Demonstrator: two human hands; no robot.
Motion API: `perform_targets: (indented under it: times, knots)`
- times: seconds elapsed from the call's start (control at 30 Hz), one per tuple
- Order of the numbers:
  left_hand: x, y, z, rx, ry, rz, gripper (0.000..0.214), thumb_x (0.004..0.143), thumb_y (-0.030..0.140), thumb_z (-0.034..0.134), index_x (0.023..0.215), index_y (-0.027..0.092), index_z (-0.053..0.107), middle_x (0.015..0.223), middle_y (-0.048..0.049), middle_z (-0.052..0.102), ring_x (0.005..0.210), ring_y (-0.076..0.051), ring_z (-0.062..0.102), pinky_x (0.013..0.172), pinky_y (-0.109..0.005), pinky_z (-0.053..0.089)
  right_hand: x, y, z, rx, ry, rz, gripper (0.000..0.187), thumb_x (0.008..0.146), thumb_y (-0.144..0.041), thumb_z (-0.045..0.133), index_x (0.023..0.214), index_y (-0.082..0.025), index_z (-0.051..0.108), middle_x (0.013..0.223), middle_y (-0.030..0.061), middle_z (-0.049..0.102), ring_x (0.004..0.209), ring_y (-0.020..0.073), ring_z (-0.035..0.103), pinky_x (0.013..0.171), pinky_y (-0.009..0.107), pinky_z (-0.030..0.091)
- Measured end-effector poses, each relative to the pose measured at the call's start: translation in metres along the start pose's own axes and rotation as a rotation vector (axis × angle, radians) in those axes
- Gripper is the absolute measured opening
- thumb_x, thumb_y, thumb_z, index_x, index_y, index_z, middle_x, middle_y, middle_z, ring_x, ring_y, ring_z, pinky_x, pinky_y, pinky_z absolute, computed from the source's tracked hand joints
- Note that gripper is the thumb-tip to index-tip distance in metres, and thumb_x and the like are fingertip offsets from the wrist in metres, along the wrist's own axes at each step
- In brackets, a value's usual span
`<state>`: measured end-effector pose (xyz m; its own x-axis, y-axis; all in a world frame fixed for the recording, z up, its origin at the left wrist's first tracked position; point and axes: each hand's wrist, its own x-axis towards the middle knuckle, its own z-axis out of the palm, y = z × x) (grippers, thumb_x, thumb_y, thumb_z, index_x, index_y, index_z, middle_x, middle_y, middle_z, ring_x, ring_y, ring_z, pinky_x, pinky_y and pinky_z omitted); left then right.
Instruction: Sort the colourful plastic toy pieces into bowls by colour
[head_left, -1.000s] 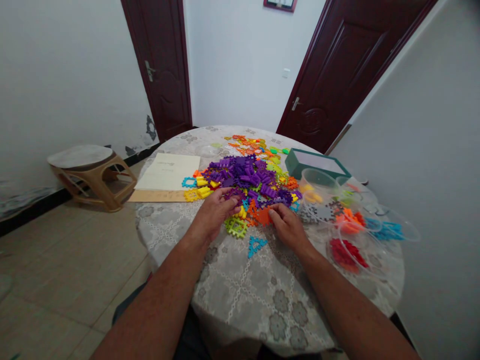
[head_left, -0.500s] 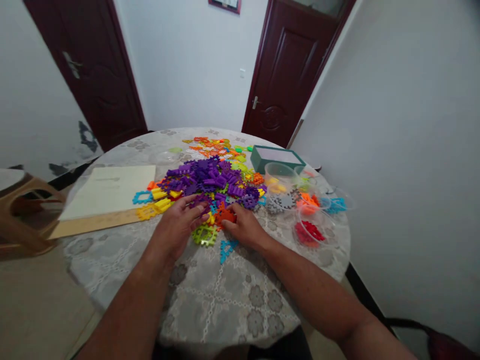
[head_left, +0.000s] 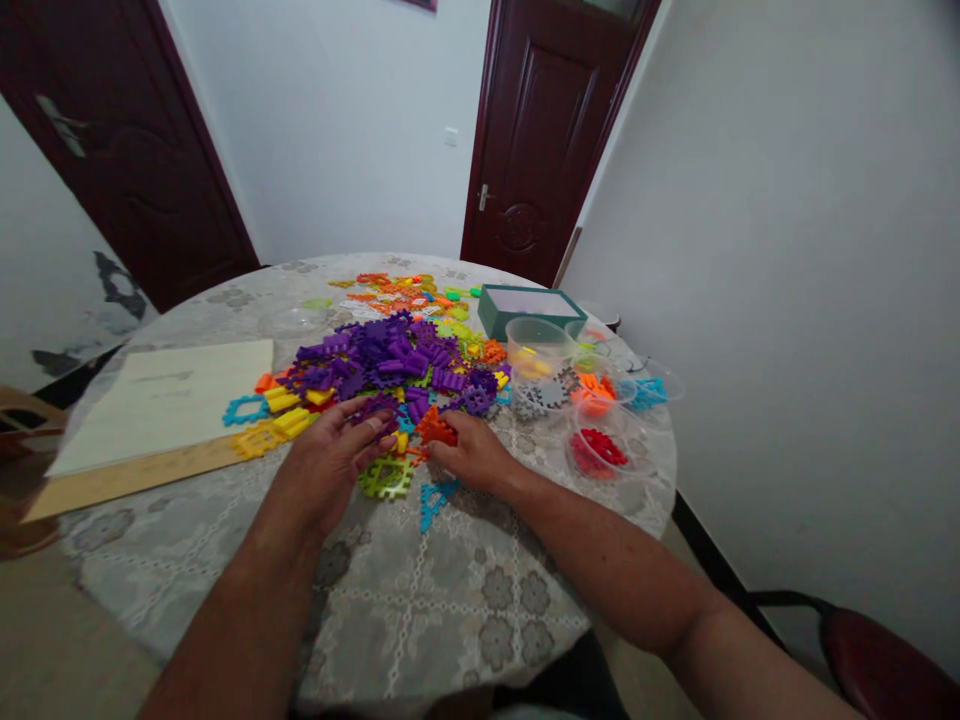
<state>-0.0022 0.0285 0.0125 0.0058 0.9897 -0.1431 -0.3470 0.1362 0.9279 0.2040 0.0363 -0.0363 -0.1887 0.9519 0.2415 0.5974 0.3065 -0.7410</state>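
Observation:
On the near edge of a heap of purple plastic building pieces (head_left: 405, 350), my left hand (head_left: 337, 450) rests with its fingers apart, touching a purple toothed piece. My right hand (head_left: 476, 452) pinches an orange-red toothed building piece (head_left: 435, 427) between thumb and fingers, just above the table. A lime-green toothed ring piece (head_left: 386, 478) lies flat between the hands. Nearer to me is a blue triangular piece (head_left: 435, 502), below the right hand. Yellow pieces (head_left: 289, 425) lie left of the left hand.
Clear plastic tubs (head_left: 540, 335) on the right hold grey, orange, blue and red pieces. Behind them stands a green box (head_left: 532, 310). Small orange and green pieces (head_left: 405, 295) lie scattered at the back. Cream paper (head_left: 165, 395) and a brown strip (head_left: 135, 477) lie left.
The whole view has shifted, so the table sits further left. Both hands stay nearly in place at the heap, the right still pinching the orange-red piece.

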Motion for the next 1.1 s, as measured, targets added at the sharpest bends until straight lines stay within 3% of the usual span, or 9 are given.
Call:
perform_targets:
  times: [0.13, 0.37, 0.47, 0.57, 0.7, 0.83, 0.97, 1.03, 1.1]
  knots:
    - [-0.002, 0.000, -0.003, -0.014, 0.003, 0.024, 0.045, 0.073, 0.022, 0.085, 0.114, 0.016, 0.069, 0.113, -0.0111, 0.076, 0.105, -0.022, 0.074, 0.082, -0.030, 0.066, -0.004, -0.002, -0.017, 0.068, 0.024, -0.009, 0.011, 0.091, -0.034, 0.060, 0.095, -0.024, 0.064, 0.086, -0.0006, 0.065, 0.075, 0.0169, 0.055, 0.070, 0.028, 0.043]
    - [0.000, 0.000, -0.006, -0.057, 0.059, 0.064, 0.047, 0.073, 0.022, 0.084, 0.117, 0.016, 0.068, 0.113, -0.0108, 0.075, 0.100, -0.021, 0.074, 0.081, -0.031, 0.065, -0.011, -0.010, -0.057, -0.127, 0.118, -0.001, 0.022, 0.094, -0.044, 0.061, 0.087, -0.023, 0.058, 0.075, -0.0014, 0.059, 0.069, 0.0172, 0.053, 0.065, 0.028, 0.036]
    - [0.003, 0.001, -0.007, -0.056, 0.079, 0.071, 0.045, 0.074, 0.021, 0.081, 0.116, 0.016, 0.068, 0.112, -0.0103, 0.075, 0.101, -0.021, 0.074, 0.081, -0.030, 0.065, -0.023, -0.029, -0.084, -0.274, 0.146, -0.028, 0.021, 0.095, -0.043, 0.061, 0.088, -0.023, 0.060, 0.076, 0.0010, 0.063, 0.069, 0.0179, 0.054, 0.066, 0.029, 0.037]
    - [0.006, 0.004, -0.011, -0.050, 0.117, 0.093, 0.039, 0.075, 0.018, 0.076, 0.113, 0.017, 0.067, 0.107, -0.0075, 0.075, 0.097, -0.020, 0.075, 0.080, -0.031, 0.067, -0.035, -0.038, -0.124, -0.434, 0.190, -0.031, 0.019, 0.096, -0.041, 0.060, 0.092, -0.023, 0.062, 0.079, 0.0028, 0.066, 0.072, 0.0190, 0.057, 0.069, 0.030, 0.038]
    - [0.010, 0.009, -0.020, 0.028, 0.198, 0.178, 0.028, 0.077, 0.019, 0.070, 0.105, 0.018, 0.069, 0.100, -0.0042, 0.075, 0.092, -0.019, 0.075, 0.080, -0.031, 0.068, -0.042, -0.011, -0.193, -0.669, 0.259, 0.098, 0.020, 0.095, -0.039, 0.058, 0.097, -0.021, 0.067, 0.086, 0.0064, 0.071, 0.076, 0.0208, 0.062, 0.070, 0.030, 0.040]
    - [0.012, 0.013, -0.026, 0.110, 0.205, 0.227, 0.030, 0.079, 0.022, 0.071, 0.108, 0.019, 0.068, 0.103, -0.0053, 0.075, 0.095, -0.020, 0.075, 0.075, -0.028, 0.066, -0.038, 0.039, -0.245, -0.896, 0.201, 0.312, 0.023, 0.095, -0.032, 0.056, 0.102, -0.017, 0.073, 0.101, 0.0140, 0.077, 0.085, 0.0229, 0.067, 0.072, 0.030, 0.042]
    - [0.012, 0.015, -0.027, 0.098, 0.188, 0.202, 0.031, 0.078, 0.020, 0.072, 0.108, 0.018, 0.065, 0.107, -0.0088, 0.077, 0.096, -0.020, 0.076, 0.074, -0.029, 0.065, -0.036, 0.080, -0.266, -0.954, 0.128, 0.465, 0.030, 0.095, -0.030, 0.056, 0.110, -0.013, 0.076, 0.107, 0.0185, 0.079, 0.090, 0.0256, 0.071, 0.074, 0.031, 0.047]
    - [0.012, 0.017, -0.028, 0.090, 0.213, 0.227, 0.028, 0.079, 0.021, 0.072, 0.105, 0.018, 0.064, 0.104, -0.0088, 0.077, 0.095, -0.021, 0.076, 0.077, -0.031, 0.065, -0.039, 0.091, -0.267, -0.959, 0.198, 0.478, 0.037, 0.095, -0.027, 0.054, 0.120, -0.011, 0.074, 0.112, 0.0202, 0.078, 0.093, 0.0281, 0.072, 0.077, 0.034, 0.050]
    - [0.012, 0.018, -0.030, 0.084, 0.243, 0.254, 0.026, 0.079, 0.023, 0.071, 0.104, 0.018, 0.065, 0.100, -0.0076, 0.077, 0.093, -0.021, 0.076, 0.080, -0.034, 0.065, -0.042, 0.089, -0.261, -0.996, 0.306, 0.405, 0.041, 0.095, -0.025, 0.051, 0.127, -0.011, 0.072, 0.119, 0.0213, 0.076, 0.098, 0.0305, 0.073, 0.084, 0.038, 0.052]
